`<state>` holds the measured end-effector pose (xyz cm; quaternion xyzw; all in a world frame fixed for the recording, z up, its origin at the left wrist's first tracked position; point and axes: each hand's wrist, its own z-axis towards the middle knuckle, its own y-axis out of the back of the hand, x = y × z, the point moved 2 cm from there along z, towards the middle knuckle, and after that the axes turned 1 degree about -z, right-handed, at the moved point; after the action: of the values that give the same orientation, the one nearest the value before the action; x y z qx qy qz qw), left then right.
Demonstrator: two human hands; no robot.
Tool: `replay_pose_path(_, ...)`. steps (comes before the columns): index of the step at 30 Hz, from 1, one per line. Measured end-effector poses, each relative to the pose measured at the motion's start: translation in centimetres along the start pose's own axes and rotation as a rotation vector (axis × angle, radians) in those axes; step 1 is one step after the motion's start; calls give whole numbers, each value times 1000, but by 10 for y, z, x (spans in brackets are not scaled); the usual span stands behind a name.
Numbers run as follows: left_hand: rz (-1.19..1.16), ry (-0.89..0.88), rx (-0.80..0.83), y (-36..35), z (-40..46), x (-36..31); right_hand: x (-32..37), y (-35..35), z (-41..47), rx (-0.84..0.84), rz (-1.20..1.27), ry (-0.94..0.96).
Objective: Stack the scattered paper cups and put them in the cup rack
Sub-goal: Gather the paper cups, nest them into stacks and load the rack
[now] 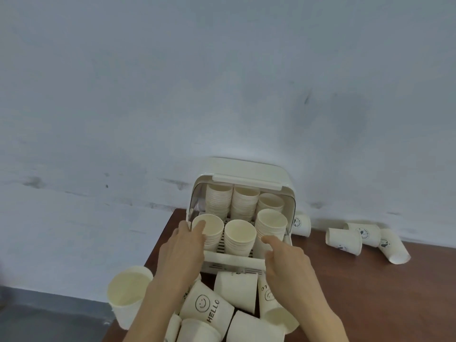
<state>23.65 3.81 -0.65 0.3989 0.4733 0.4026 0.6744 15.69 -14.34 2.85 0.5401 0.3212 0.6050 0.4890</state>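
The cup rack [243,174] stands on the brown table [370,292] against a pale wall [172,82], its lid raised and its slatted tray facing the person. Six stacks of paper cups occupy the tray: three in the rear row and three in the front row, all mouth up.

The left hand [183,248] rests against the front-left stack [208,230]. Its fingers are extended, the index fingertip lies on the stack's rim, and the thumb touches the rack's left edge; the grip is open and holds nothing.

The right hand [286,260] lies at the rack's front-right corner. Its fingers are straight, the index finger points toward the front-right stack [271,225], and the grip is likewise open.

Loose cups [234,292] lie tumbled on the table directly in front of the rack, one printed with a smiley and "HELLO". A separate stack [128,297] stands at the table's left edge. Four more cups [355,239] lie on their sides to the right of the rack, near the wall.
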Motion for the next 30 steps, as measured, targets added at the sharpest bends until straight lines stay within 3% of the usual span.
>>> replay_pose_path(5,-151,2,-144,21,-45,-9,-3,11,-34,-20,43,-48)
replay_pose_path(10,-228,-22,-173,37,-94,-8,2,17,-75,-3,84,-45)
replay_pose_path(30,-270,140,-100,43,-175,32,22,-3,-146,75,194,-34)
